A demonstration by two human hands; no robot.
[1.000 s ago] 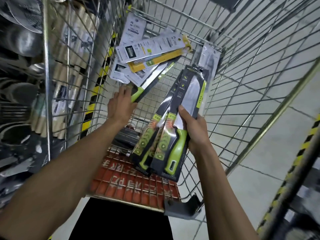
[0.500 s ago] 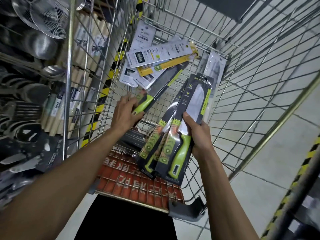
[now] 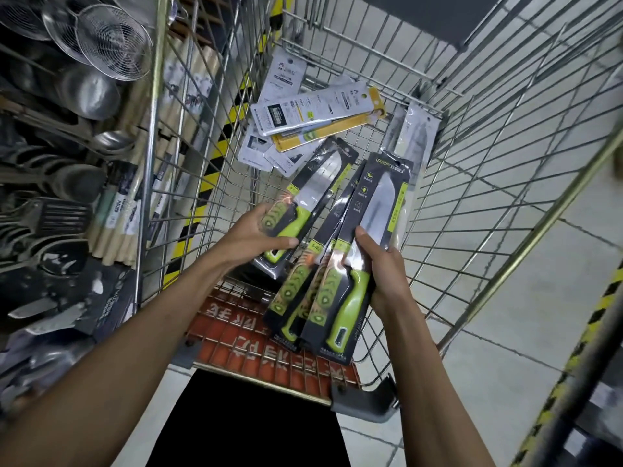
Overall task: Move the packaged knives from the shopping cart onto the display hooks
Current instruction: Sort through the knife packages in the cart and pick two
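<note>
Hands both inside the shopping cart (image 3: 526, 248), each holding stock. Left hand (image 3: 256, 230), just 9 o'clock of frame centre, grips the green-handle end of a single packaged knife (image 3: 317, 183): thumb across the front of the card, fingers curled under it. That pack is tilted, with its hang-tab end pointing toward 1 o'clock. Right hand (image 3: 381, 271) at 4 o'clock grips a fanned stack of packaged knives (image 3: 379, 200): thumb pressed on the front card near the blade base, fingers wrapped round behind. Same dark cards with green handles; exact count can't be read, several at least. The stack runs from 6 o'clock up to 1 o'clock, and its left edge is just beside the left-hand pack; contact can't be confirmed. More stock lies on the cart floor at 12 o'clock: a loose pile of white and yellow packs (image 3: 313, 109), overlapping at mixed angles. One clear-pack knife (image 3: 416, 139) leans against the far wire wall at 1 o'clock. Red seat flap (image 3: 269, 348) with white lettering sits at 6 o'clock, at the near end of the cart. Outside the cart, from 9 to 11 o'clock, hanging kitchenware: wire skimmers (image 3: 111, 42), ladles (image 3: 91, 92), slotted spatulas (image 3: 57, 210). Boxed knives (image 3: 60, 308) at 8 o'clock. Tiled floor (image 3: 505, 332) at 4 o'clock.
</note>
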